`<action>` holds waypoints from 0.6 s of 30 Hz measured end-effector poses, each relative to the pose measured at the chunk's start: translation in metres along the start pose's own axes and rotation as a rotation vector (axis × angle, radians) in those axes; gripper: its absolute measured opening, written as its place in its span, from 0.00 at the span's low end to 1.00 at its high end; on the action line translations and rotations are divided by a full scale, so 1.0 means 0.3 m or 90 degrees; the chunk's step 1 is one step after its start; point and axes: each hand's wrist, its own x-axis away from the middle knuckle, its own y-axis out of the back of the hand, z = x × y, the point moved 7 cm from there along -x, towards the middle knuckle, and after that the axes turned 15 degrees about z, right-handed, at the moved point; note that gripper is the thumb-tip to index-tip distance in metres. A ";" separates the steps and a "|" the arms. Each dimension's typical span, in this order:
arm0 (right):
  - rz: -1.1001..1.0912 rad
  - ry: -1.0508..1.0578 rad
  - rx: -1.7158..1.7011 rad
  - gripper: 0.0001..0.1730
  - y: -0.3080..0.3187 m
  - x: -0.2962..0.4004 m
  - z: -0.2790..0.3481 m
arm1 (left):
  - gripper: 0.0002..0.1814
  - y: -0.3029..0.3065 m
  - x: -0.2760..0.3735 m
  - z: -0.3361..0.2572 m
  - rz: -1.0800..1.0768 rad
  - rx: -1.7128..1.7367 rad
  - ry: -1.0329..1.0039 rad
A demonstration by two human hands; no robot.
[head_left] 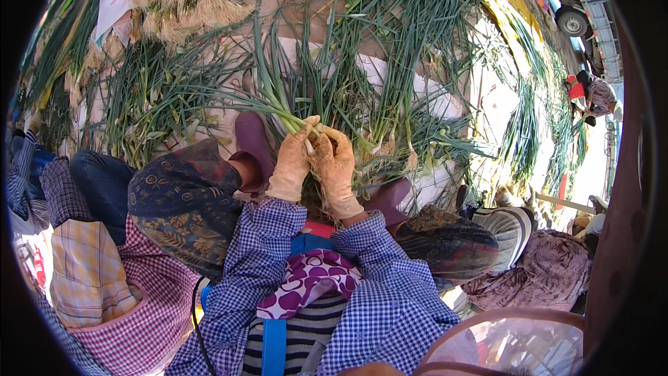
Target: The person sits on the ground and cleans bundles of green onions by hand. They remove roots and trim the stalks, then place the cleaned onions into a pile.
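Observation:
Both my hands wear soiled, light rubber gloves and meet in front of me, between my knees. My left hand (295,159) grips green onions (288,119) by their pale lower stems, the green leaves pointing up and to the left. Close beside it, my right hand (335,162) has its fingers bent at the root end of the stems, with the thumb near the white bases; whether it pinches a root or a leaf is hard to see. Loose green onions with pale roots (411,161) lie on the ground just beyond my hands.
Bundled onions with thick roots (169,2) lie at the upper left by a white printed sack (116,0). Purple boots (254,141) flank my hands. Co-workers sit close on both sides, one in a checked top (151,292). A vehicle wheel (572,22) shows at the upper right.

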 end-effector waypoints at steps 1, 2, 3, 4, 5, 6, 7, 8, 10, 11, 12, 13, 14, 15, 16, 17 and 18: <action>0.018 -0.039 -0.089 0.16 -0.027 0.007 -0.014 | 0.17 0.009 -0.008 0.008 0.017 0.029 -0.012; 0.036 -0.078 -0.180 0.16 -0.049 0.015 -0.027 | 0.18 0.020 -0.012 0.015 0.033 0.059 -0.026; 0.022 -0.112 -0.286 0.14 -0.055 0.023 -0.057 | 0.18 0.026 -0.013 0.013 0.015 0.035 -0.029; 0.084 -0.184 -0.296 0.14 -0.067 0.028 -0.091 | 0.19 0.026 -0.017 0.019 0.009 0.002 -0.017; 0.148 -0.256 -0.306 0.14 -0.062 0.035 -0.127 | 0.19 0.027 -0.020 0.024 0.002 -0.030 -0.005; 0.212 -0.327 -0.315 0.14 -0.047 0.043 -0.160 | 0.20 0.020 -0.023 0.024 -0.005 -0.063 0.007; 0.334 -0.426 -0.206 0.14 -0.018 0.054 -0.157 | 0.20 0.015 -0.010 0.003 -0.036 -0.088 0.034; 0.348 -0.431 -0.214 0.14 0.004 0.080 -0.191 | 0.20 0.048 -0.021 -0.019 -0.054 -0.101 0.011; 0.394 -0.475 -0.066 0.11 0.110 0.115 -0.121 | 0.20 0.079 -0.035 -0.067 -0.036 -0.078 -0.040; 0.359 -0.475 -0.106 0.11 0.140 0.155 -0.191 | 0.20 0.091 -0.046 -0.082 -0.034 -0.064 -0.051; 0.317 -0.478 -0.143 0.10 0.171 0.196 -0.292 | 0.20 0.072 -0.054 -0.075 -0.025 -0.056 -0.041; 0.289 -0.423 0.128 0.08 0.223 0.191 -0.348 | 0.21 0.056 -0.052 -0.076 -0.022 -0.054 -0.031; 0.289 -0.446 0.186 0.08 0.233 0.182 -0.365 | 0.21 0.053 -0.045 -0.082 -0.020 -0.050 -0.027; 0.237 -0.391 0.071 0.08 0.221 0.170 -0.401 | 0.22 0.047 -0.049 -0.069 -0.007 -0.062 -0.012; 0.188 -0.337 -0.045 0.08 0.201 0.145 -0.368 | 0.22 0.037 -0.043 -0.060 -0.014 -0.056 0.001; 0.156 -0.302 -0.228 0.09 0.177 0.122 -0.344 | 0.23 0.027 -0.040 -0.055 -0.020 -0.049 0.014; 0.120 -0.263 -0.408 0.10 0.151 0.063 -0.212 | 0.23 0.020 -0.034 -0.046 -0.028 -0.042 0.027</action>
